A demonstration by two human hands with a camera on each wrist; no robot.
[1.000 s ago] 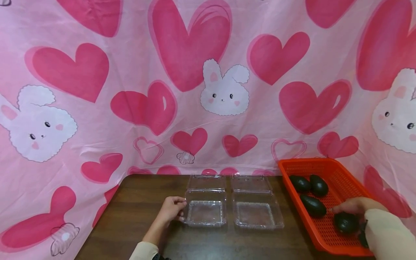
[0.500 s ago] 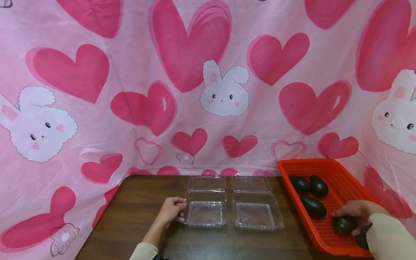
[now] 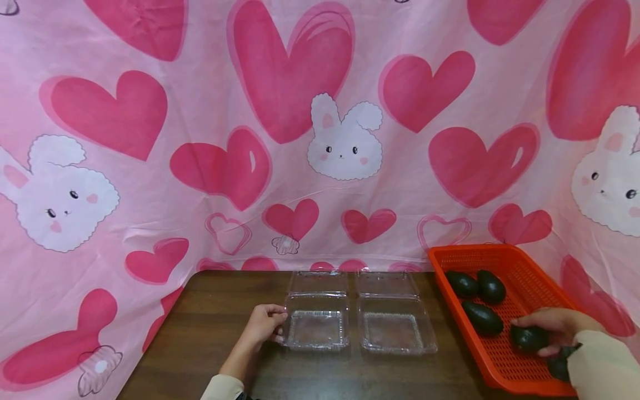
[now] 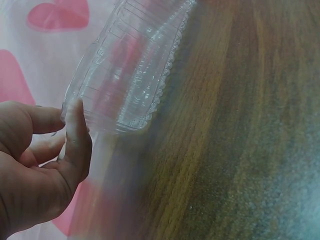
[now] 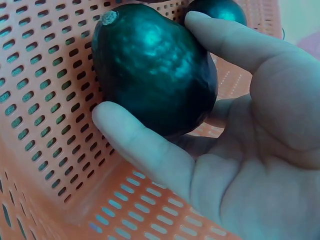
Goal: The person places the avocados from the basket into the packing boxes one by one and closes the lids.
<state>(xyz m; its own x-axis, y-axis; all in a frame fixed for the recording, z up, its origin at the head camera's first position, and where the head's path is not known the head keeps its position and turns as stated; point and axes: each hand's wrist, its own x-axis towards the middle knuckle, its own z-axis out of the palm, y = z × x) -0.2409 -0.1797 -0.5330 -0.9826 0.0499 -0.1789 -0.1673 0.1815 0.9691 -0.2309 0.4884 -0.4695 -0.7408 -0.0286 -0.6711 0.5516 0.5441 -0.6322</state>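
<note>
At the left side of a clear plastic clamshell box (image 3: 318,329), my left hand (image 3: 262,324) pinches the rim between thumb and fingers. The left wrist view shows that box's corner (image 4: 127,75) close up. Inside the orange basket, my right hand (image 3: 560,323) grips a dark green avocado (image 5: 155,70), thumb on one side and fingers on the other. Its stem end faces away from the palm. Another avocado (image 3: 559,364) lies partly hidden under the right wrist. Three more avocados, one of them long (image 3: 482,318), lie along the basket's left and far part.
A second open clamshell box (image 3: 397,328) stands right of the first, both lids folded back toward the cloth. The orange basket (image 3: 462,347) takes up the right side of the brown wooden table (image 3: 215,294). Pink heart-print cloth (image 3: 345,222) hangs behind and at the sides.
My right hand has settled lower around the avocado, its fingers now wrapped about it, and the avocado has shifted slightly left. The left hand keeps its place at the box.
</note>
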